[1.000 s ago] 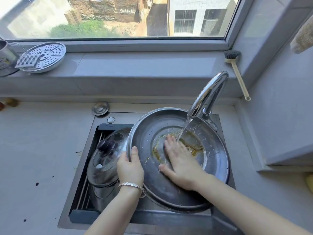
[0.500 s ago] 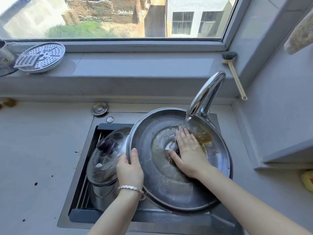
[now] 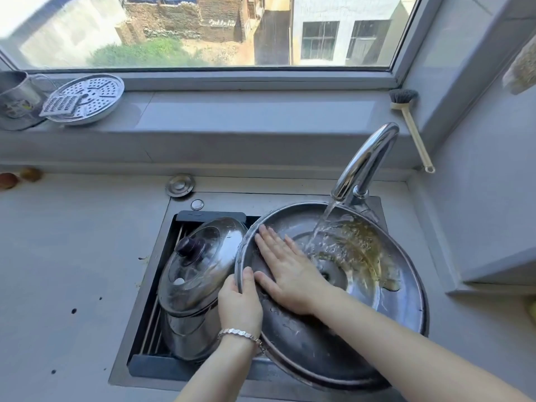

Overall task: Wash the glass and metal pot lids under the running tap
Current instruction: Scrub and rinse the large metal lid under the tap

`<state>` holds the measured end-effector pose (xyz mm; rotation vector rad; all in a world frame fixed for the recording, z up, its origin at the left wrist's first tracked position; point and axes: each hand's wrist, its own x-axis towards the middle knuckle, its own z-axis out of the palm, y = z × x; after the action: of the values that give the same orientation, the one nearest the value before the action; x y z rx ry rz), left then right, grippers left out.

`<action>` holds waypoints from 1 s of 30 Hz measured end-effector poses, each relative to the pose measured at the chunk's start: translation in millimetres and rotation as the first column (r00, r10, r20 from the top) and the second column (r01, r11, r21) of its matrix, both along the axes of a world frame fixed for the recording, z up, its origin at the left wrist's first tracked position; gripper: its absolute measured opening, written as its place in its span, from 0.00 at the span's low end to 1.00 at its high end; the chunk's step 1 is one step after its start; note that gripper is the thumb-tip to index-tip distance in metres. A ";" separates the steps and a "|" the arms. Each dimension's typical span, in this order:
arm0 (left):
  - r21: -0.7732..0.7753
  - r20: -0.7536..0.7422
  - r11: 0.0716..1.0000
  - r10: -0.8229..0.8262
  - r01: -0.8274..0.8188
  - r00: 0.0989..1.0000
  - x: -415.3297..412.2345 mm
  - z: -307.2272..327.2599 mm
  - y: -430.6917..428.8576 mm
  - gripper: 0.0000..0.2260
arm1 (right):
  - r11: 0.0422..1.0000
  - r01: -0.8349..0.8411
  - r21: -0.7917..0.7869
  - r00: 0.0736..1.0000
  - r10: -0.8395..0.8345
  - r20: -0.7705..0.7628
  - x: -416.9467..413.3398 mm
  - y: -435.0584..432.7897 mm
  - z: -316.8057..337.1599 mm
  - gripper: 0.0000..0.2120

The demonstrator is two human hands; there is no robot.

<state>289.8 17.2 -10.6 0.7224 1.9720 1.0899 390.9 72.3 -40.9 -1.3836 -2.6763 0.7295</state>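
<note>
Your flat, straight-fingered right hand (image 3: pixel 290 274) has slid from the middle of the metal lid (image 3: pixel 319 352) over beside your left hand (image 3: pixel 240 306) gripping its rim, so the tap (image 3: pixel 365 161) water now blasts the yellow gunk (image 3: pixel 362 245) past your fingertips (image 3: pixel 263 230), glass lid (image 3: pixel 200 262) left of your knuckles probably next.

A wide round metal pot lid (image 3: pixel 333 338) lies tilted, underside up, over the steel sink (image 3: pixel 162 274). The left hand (image 3: pixel 239 304) grips its left rim, thumb inside. The right hand (image 3: pixel 285 266) presses flat on the wet inner surface. Water from the curved chrome tap (image 3: pixel 367 161) strikes yellowish residue. Beside it, a glass lid with a dark knob (image 3: pixel 200 262) sits on a steel pot (image 3: pixel 188 335).
</note>
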 end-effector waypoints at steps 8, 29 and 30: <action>-0.016 -0.051 1.000 -0.021 0.020 0.998 -3.1 -2.9 2.2 0.15 | 0.999 -0.051 0.013 0.999 0.051 0.009 -2.8 -3.0 2.7 0.36; 0.165 -0.154 0.981 0.131 -0.105 0.979 -19.2 22.0 16.7 0.14 | 0.913 0.404 -0.064 0.900 -0.384 0.204 80.9 -20.3 -14.2 0.37; 0.164 -0.159 0.981 0.127 -0.101 0.979 -18.6 23.2 16.1 0.14 | 0.906 0.420 -0.057 0.890 -0.399 0.221 82.8 -18.5 -14.3 0.37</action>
<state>271.2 33.3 12.5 0.8155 2.1096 1.3004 473.7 53.8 -55.1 -2.0675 -2.3681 0.7188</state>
